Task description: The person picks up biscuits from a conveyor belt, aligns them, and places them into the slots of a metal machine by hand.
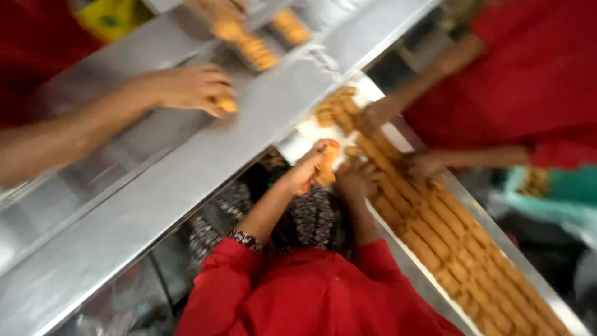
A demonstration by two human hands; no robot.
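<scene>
A biscuit [226, 106] is being pinched in the curled fingers [214, 93] of the left hand [189, 87], over the steel worktop [186, 168]. The right hand [214, 11] is being blurred at the top edge near more biscuits [256, 53]; its grip cannot be told. A tray [435, 227] of biscuits is being handled by co-workers' hands.

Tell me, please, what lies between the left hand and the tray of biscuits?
Head view: a broad steel rail runs diagonally between the left hand, gripping a biscuit, and the tray.

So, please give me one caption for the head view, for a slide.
Left hand holds a biscuit over a steel channel while co-workers' hands touch biscuit rows beside it.
</scene>
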